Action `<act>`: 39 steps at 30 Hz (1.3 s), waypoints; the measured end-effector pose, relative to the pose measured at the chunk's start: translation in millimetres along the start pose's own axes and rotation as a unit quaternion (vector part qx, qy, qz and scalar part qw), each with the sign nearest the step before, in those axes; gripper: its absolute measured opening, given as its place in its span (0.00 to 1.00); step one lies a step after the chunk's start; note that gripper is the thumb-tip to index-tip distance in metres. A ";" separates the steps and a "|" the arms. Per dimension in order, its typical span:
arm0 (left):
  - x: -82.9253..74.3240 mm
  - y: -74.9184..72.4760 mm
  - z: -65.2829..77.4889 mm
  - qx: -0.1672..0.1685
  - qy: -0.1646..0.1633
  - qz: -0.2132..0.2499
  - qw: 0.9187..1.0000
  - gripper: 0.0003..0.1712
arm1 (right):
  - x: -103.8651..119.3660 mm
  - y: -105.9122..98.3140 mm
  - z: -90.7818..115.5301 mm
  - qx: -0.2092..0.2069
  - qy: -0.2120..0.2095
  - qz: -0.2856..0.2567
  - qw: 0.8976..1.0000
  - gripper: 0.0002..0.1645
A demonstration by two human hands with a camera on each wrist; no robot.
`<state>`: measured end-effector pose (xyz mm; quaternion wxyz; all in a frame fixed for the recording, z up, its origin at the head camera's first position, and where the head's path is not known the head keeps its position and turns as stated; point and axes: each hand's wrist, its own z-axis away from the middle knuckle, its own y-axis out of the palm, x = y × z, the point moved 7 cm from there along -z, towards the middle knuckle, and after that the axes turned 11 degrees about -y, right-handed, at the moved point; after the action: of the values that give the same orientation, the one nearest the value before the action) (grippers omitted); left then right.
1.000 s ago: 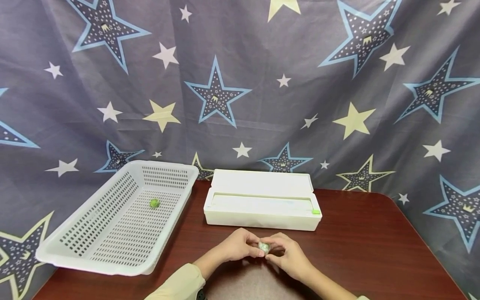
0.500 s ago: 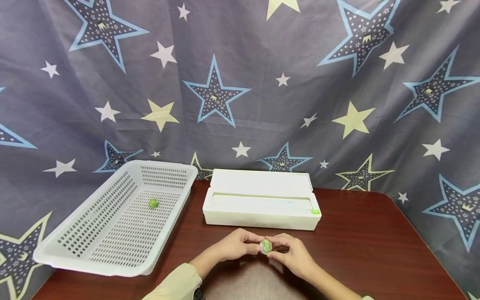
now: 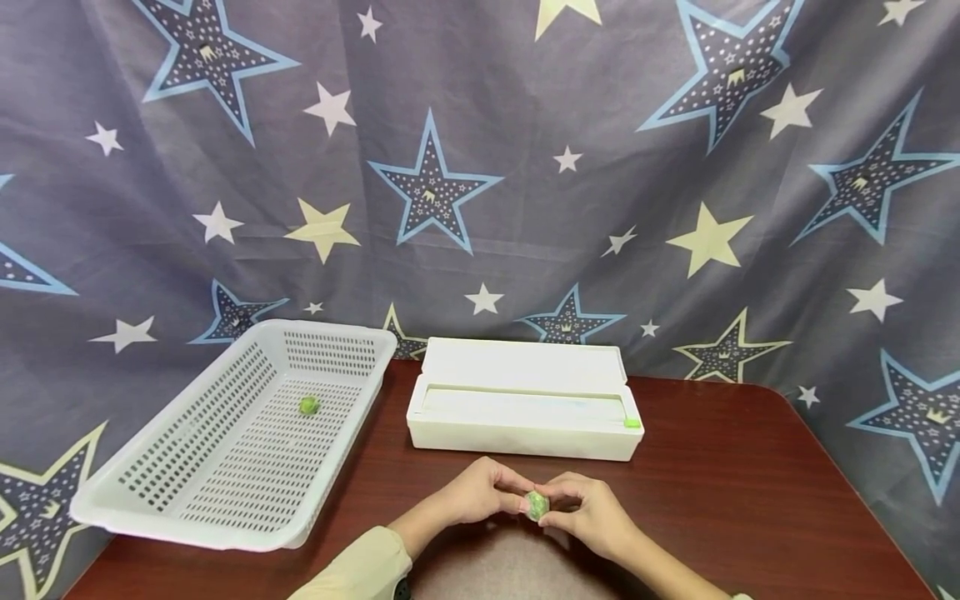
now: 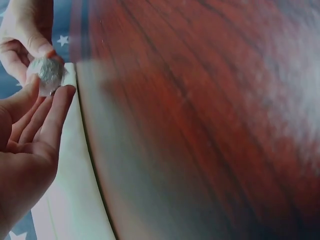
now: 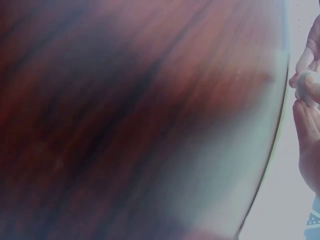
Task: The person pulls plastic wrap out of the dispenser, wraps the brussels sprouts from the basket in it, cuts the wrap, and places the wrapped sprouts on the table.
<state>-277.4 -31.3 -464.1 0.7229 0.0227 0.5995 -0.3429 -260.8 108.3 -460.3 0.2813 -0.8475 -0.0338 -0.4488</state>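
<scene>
A Brussels sprout in crinkled clear film (image 3: 536, 505) is between both hands just above the table, in front of the white box. My left hand (image 3: 482, 492) pinches its left side between thumb and fingers. From the right, my right hand (image 3: 594, 512) pinches it too, the fingertips of both hands close together. In the left wrist view the wrapped sprout (image 4: 46, 75) looks silvery and shiny. Only a small part of it shows at the right edge of the right wrist view. A second green sprout (image 3: 309, 405) lies in the basket.
A white perforated plastic basket (image 3: 187, 536) stands at the left of the dark red-brown table (image 3: 720, 483). Behind the hands is a long white cling film dispenser (image 3: 517, 438), lid raised, with a green slide cutter (image 3: 632, 423) at its right end. A star-patterned curtain (image 3: 480, 108) hangs behind.
The wrapped sprout has shifted slightly to the right and turned between the fingers, so more green shows. Both hands keep their hold; basket and dispenser stay where they were.
</scene>
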 end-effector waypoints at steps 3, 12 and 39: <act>2.3 -0.6 -0.6 0.002 -0.007 0.005 1.000 0.13 | -1.4 0.2 0.2 0.006 0.003 0.002 1.000 0.21; -0.7 1.4 -1.3 -0.010 0.004 0.032 0.999 0.13 | -2.0 -10.7 2.5 0.014 0.038 0.001 0.999 0.21; 14.3 -53.6 12.1 -0.155 0.012 -0.011 0.988 0.17 | -56.0 -153.0 51.5 -0.119 0.198 0.195 0.953 0.26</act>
<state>-294.5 -84.2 -453.1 0.7065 -0.0921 0.6543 -0.2534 -303.3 273.7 -458.3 0.2619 -0.7589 0.2422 -0.5447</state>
